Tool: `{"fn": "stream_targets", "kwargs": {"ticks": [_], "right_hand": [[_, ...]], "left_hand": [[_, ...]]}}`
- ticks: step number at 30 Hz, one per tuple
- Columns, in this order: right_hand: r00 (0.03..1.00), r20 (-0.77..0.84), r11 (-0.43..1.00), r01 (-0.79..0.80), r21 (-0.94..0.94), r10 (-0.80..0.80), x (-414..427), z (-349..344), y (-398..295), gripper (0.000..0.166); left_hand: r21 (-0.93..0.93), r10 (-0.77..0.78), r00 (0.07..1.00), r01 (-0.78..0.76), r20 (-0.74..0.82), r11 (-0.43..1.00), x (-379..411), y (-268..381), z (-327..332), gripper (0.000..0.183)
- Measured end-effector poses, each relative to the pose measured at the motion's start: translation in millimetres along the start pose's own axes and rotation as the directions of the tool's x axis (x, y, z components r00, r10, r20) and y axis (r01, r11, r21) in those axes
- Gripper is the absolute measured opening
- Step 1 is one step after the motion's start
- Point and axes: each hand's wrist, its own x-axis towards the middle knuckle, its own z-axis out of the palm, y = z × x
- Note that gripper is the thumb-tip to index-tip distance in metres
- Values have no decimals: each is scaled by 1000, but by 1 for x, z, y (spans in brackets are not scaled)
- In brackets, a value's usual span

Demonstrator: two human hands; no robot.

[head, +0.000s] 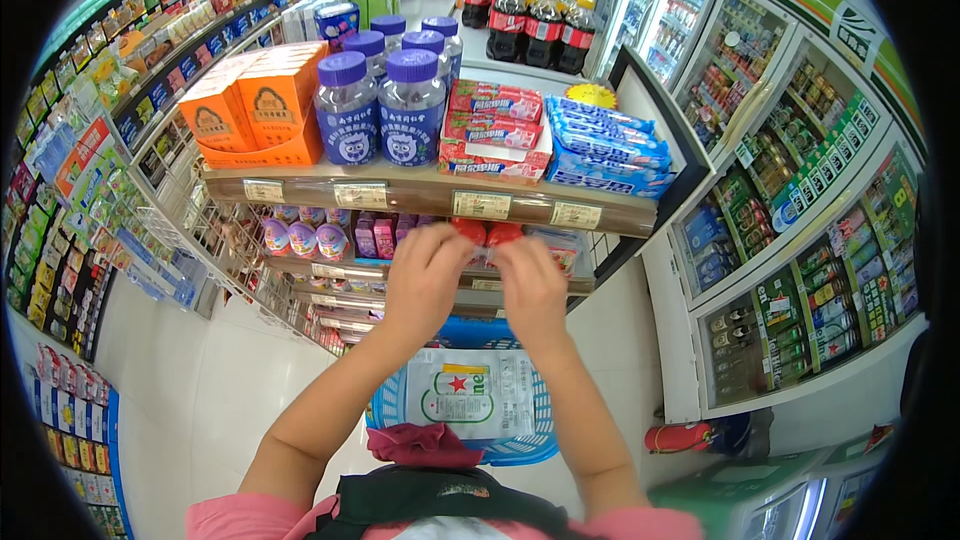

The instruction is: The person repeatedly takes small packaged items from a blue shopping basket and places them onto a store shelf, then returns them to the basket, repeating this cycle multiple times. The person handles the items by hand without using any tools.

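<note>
My left hand (427,274) and my right hand (534,285) reach to the second shelf of a store rack. Each has its fingers pinched on one of two red-topped clear containers, a left one (469,229) and a right one (503,232), side by side; the fingers hide much of both. Left of them on that shelf stand small purple-and-pink boxes (375,234) and several egg-shaped packs (303,240). Below my arms is a blue plastic basket (544,427), with a printed plastic wrapper sheet (450,397) on it and a dark red cloth (424,444) over its near rim.
The top shelf's edge (420,193) juts out above my hands. On it stand orange cartons (281,109), purple-lidded jars (411,112), red candy boxes (491,127) and blue packets (607,142). Glass-door drink coolers (795,187) line the right, with a red fire extinguisher (677,437) at floor level.
</note>
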Motion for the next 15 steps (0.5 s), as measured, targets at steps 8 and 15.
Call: {"fn": "stream_targets", "kwargs": {"ticks": [8,15], "right_hand": [[993,91,997,-71,5,70,86,-29,-5,5],[966,71,962,-254,104,247,90,-15,9,8]], "left_hand": [[277,-50,999,51,-11,960,46,16,-14,44],[244,-80,996,90,-49,966,49,7,-12,44]]}}
